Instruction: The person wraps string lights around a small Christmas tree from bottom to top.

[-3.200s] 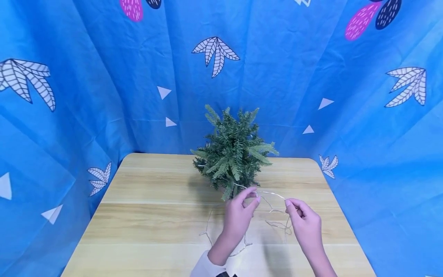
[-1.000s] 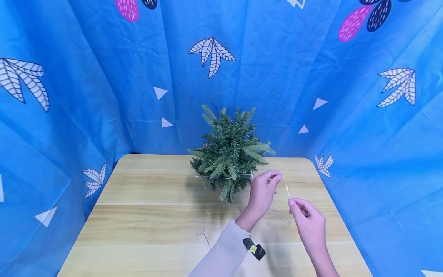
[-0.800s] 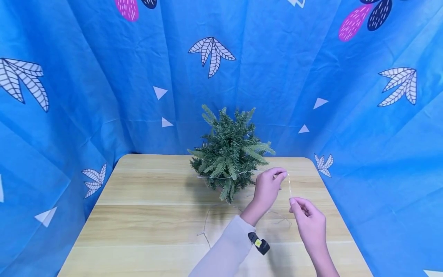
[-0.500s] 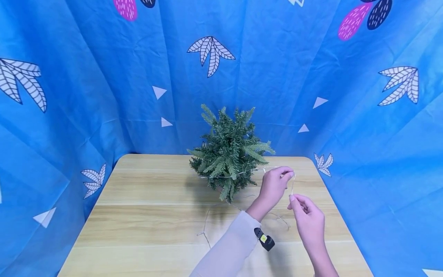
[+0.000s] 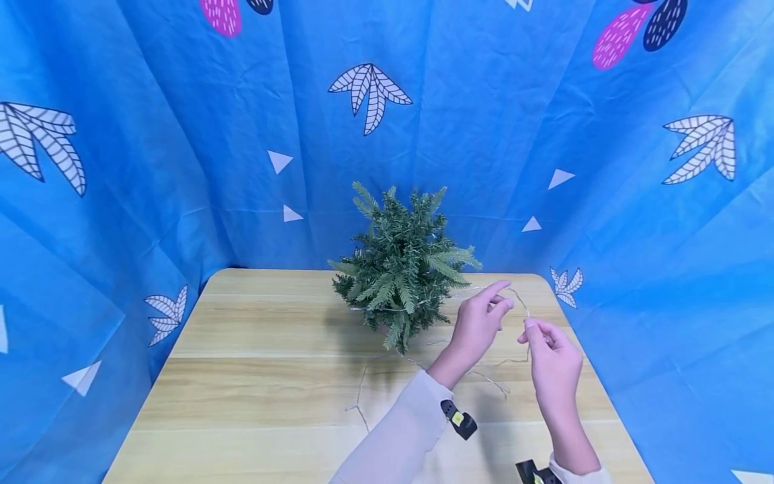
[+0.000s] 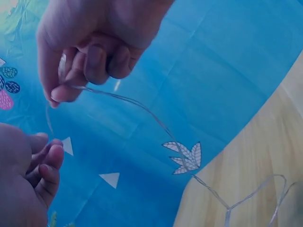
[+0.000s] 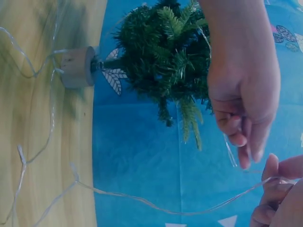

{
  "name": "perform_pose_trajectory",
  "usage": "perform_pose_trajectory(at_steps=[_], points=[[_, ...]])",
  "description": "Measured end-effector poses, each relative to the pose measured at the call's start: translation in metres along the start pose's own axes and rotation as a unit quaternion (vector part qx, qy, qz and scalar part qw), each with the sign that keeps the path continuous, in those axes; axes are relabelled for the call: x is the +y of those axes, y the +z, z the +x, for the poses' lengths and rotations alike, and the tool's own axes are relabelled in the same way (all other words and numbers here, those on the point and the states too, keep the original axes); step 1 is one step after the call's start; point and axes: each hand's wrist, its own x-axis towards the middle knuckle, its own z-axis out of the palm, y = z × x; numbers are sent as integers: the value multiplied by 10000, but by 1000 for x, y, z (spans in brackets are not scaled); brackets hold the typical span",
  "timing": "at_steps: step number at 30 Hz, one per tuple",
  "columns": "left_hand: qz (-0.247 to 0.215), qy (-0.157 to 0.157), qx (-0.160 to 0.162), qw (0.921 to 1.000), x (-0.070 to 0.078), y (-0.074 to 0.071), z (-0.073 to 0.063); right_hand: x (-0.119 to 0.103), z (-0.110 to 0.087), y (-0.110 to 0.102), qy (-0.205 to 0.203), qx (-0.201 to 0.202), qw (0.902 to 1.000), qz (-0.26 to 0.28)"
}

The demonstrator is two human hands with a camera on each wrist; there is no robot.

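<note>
A small artificial Christmas tree [image 5: 402,262] stands toward the back of the table, with thin clear string lights [image 7: 142,202] running across its front. My left hand [image 5: 474,326] is to the right of the tree, index finger extended and thumb apart from it; the wire passes by its fingertips. Farther right, my right hand [image 5: 555,370] pinches the strand between thumb and index finger, and a length hangs from it down to the table. In the right wrist view the tree's round wooden base [image 7: 75,68] shows, with wire beside it.
Loose loops of the wire [image 5: 359,400] lie on the light wooden table [image 5: 242,403] in front of the tree. A blue patterned cloth [image 5: 502,134] hangs behind the table and at both sides. Black straps with yellow marks sit on both wrists.
Over these seconds my left hand moves from the tree's front to its right, drawing the strand along, then its fingers part. My right hand shifts slightly right and up, still pinching the wire.
</note>
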Motion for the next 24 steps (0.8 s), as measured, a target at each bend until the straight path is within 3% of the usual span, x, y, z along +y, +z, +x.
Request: perform_pose_trajectory(at_steps=[4, 10, 17, 24], points=[[-217, 192, -331, 9990, 9, 0, 0, -3, 4, -1, -13, 31, 10000, 26], [-604, 22, -684, 9958, 15, 0, 0, -6, 6, -3, -17, -21, 9999, -114], [-752, 57, -689, 9948, 12, 2, 4, -9, 6, -5, -62, -68, 9998, -181], [-831, 62, -472, 9954, 7, 6, 10, -12, 2, -5, -8, -201, 9997, -156]])
